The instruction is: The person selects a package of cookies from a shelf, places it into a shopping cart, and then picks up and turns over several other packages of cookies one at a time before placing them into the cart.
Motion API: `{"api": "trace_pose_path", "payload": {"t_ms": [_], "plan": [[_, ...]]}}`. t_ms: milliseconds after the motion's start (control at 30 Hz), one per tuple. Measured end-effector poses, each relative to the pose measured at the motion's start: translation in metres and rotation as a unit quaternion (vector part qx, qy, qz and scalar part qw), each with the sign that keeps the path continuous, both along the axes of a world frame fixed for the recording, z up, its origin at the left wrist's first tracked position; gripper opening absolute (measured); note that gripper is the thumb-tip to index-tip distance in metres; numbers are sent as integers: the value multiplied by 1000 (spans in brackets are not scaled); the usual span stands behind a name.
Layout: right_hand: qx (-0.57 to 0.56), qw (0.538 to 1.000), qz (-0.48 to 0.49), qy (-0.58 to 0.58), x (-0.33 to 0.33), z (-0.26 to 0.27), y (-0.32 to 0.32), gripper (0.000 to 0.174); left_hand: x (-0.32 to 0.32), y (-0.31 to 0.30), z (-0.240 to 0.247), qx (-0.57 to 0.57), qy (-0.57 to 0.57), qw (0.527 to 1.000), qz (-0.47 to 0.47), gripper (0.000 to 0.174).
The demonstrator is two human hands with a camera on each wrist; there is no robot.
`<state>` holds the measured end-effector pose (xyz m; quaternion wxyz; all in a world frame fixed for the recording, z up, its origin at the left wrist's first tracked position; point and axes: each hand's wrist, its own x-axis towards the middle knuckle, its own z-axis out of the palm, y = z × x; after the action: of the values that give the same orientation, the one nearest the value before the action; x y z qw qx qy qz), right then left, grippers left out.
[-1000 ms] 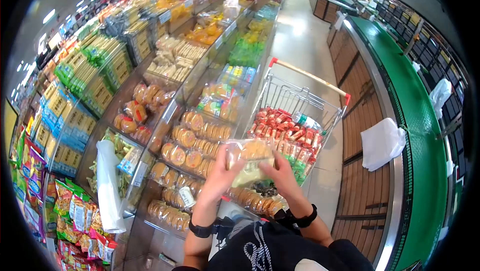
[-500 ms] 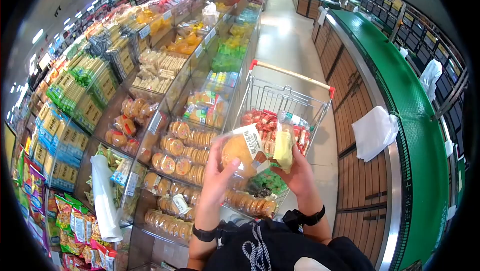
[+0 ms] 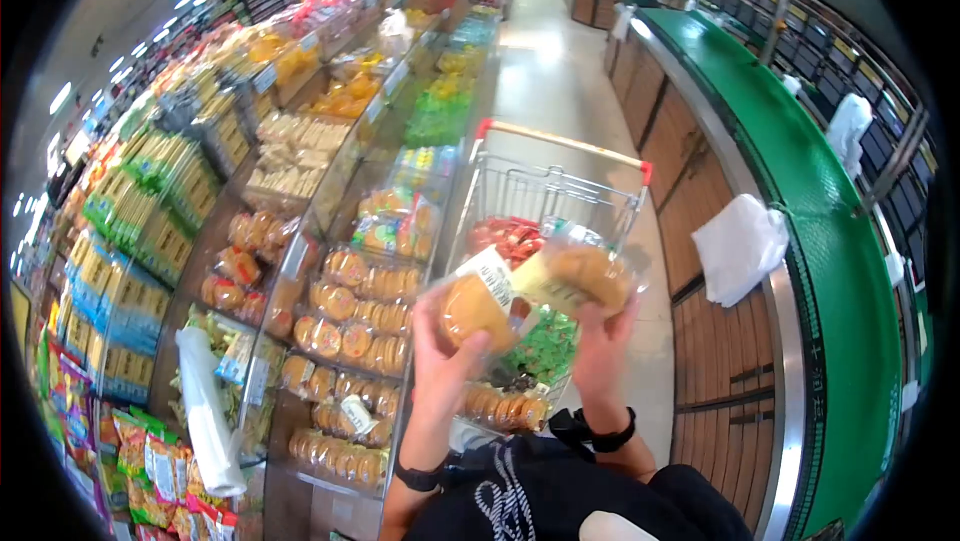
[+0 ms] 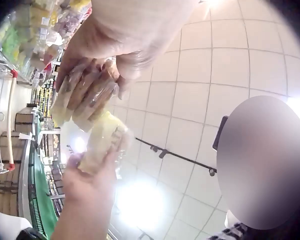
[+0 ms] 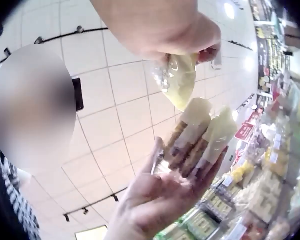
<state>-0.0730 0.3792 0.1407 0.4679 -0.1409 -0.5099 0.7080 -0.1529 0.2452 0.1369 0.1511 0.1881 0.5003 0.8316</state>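
The left hand (image 3: 440, 366) grips clear-wrapped round pastries (image 3: 478, 306) with a white label; in the left wrist view its thumb and fingers pinch the packs (image 4: 85, 95) from either side. Another pack (image 3: 580, 276), pale yellow and see-through with a round brown pastry inside, is held by the right hand (image 3: 602, 361), close beside the first. The right wrist view shows the left hand (image 5: 165, 195) around at least two packs (image 5: 190, 140), while the right hand (image 5: 160, 30) pinches the yellowish pack (image 5: 180, 82).
A shopping cart (image 3: 560, 146) holding red packets (image 3: 505, 238) and green packets (image 3: 545, 346) stands just beyond the hands. Bins of wrapped pastries (image 3: 345, 341) line the left. At the right runs a green-topped counter (image 3: 800, 221) with a white bag (image 3: 740, 249) hanging on it.
The packs, together at first, are now apart, one in each hand. The right hand has turned its pack so the pastry shows. The bins and cart have shifted left in the head view.
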Motion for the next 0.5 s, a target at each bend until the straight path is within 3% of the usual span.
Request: {"api": "trace_pose_path", "payload": {"t_ms": [67,100,200,267,333,500], "plan": [[232,972,-45,-7,1,-17,8,37,1,3,-5,-11,5,1000,-26,61],[366,927,-82,-12,-2,-12,8,39,4,5,-7,-3,-21,999,-32,61],[445,891,-91,5,0,-4,4,40,7,8,-9,-43,-89,995,-33,62],[526,840,-112,-74,11,1,2,35,8,12,-11,12,-135,989,-53,64],[534,833,-113,-93,16,-1,0,40,7,21,-19,12,-94,995,-24,58],[521,833,-146,-117,31,-4,3,45,4,32,-24,2,-145,985,-94,58]]}}
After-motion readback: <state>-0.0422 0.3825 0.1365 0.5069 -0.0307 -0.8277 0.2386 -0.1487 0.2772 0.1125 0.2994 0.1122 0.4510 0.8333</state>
